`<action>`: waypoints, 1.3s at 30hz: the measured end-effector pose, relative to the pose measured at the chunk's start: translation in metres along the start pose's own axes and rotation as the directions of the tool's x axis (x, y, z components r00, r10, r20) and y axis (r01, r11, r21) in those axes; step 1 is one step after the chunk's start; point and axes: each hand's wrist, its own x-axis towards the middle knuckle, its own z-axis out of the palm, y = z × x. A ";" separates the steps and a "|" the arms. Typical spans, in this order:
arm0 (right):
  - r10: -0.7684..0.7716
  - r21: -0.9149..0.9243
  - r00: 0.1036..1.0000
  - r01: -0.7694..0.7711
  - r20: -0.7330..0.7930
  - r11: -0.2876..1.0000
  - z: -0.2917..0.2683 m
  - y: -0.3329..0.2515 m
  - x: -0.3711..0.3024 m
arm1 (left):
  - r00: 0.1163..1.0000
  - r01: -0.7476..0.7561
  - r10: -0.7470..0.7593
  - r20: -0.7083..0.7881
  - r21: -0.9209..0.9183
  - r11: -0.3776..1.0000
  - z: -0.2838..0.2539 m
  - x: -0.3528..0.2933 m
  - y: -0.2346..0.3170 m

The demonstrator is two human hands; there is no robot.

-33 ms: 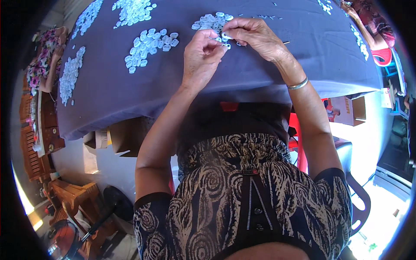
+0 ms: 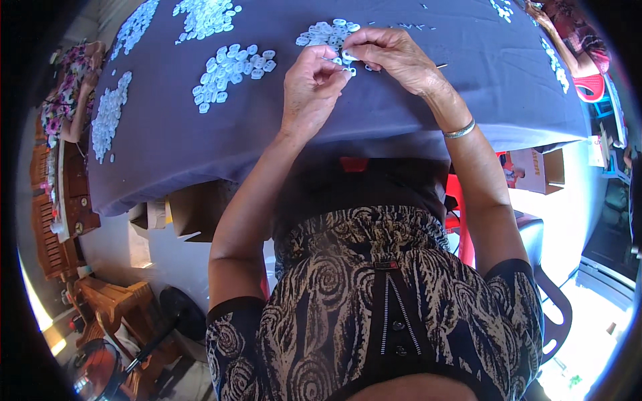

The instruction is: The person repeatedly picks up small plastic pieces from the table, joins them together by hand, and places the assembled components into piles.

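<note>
My left hand (image 2: 313,88) pinches a small white plastic piece (image 2: 352,71) at its fingertips, just above the cloth-covered table. Close beside it, my right hand (image 2: 394,59) is closed at the fingertips on another small pale piece (image 2: 347,55); the fingers hide part of it. The two hands nearly meet. Right behind them lies a pile of white oval pieces (image 2: 324,33), partly covered by my fingers. To the left of my left hand spreads a second pile of white oval pieces (image 2: 227,72). A bracelet (image 2: 460,129) circles my right wrist.
More white piles (image 2: 206,17) lie at the far left, with another (image 2: 109,117) along the left edge. Several tiny dark pins (image 2: 414,27) and a thin stick (image 2: 441,65) rest beyond my right hand. Other people (image 2: 73,93) sit at both table sides. Cardboard boxes (image 2: 200,210) stand below.
</note>
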 end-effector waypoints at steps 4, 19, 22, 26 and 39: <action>-0.077 -0.071 0.997 0.076 -0.009 0.995 0.002 -0.002 0.000 | 1.000 -0.016 0.016 0.006 -0.010 1.000 0.000 0.000 0.000; -0.093 -0.077 0.994 0.097 0.056 0.992 -0.001 0.000 0.000 | 1.000 0.006 -0.006 0.022 0.004 1.000 0.000 0.000 0.001; -0.086 -0.080 0.994 0.092 0.071 0.993 0.000 -0.002 -0.001 | 1.000 -0.017 0.017 0.005 -0.009 1.000 0.001 0.000 -0.002; -0.098 -0.110 0.991 0.108 0.093 0.988 0.002 -0.001 -0.001 | 0.998 -0.060 0.060 -0.006 -0.018 0.998 0.001 0.001 -0.004; -0.074 -0.147 0.979 0.103 0.188 0.984 0.003 -0.007 -0.001 | 1.000 0.015 -0.018 -0.014 -0.216 0.976 -0.005 0.003 0.001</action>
